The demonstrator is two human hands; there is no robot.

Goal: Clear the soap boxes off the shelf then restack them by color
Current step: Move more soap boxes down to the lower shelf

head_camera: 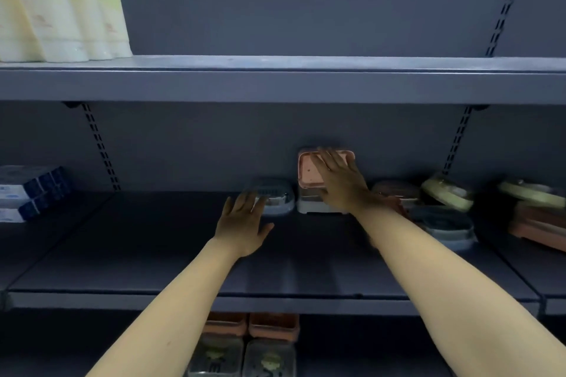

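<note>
Two hands work the middle shelf in the single head view. At centre frame the right hand lies flat, fingers spread and released, against a pink soap box tilted up on a white box; no grasp is closed on it. Just left, the left hand is open, fingertips touching a grey-blue soap box without gripping. More boxes, yellow, grey and pink, sit loosely mixed at right of frame. Pink boxes show on the lower shelf at bottom centre. Judgement: sorting appears to be in hand, though which phase cannot be told. Next move calls for closing fingers round one box before lifting.
</note>
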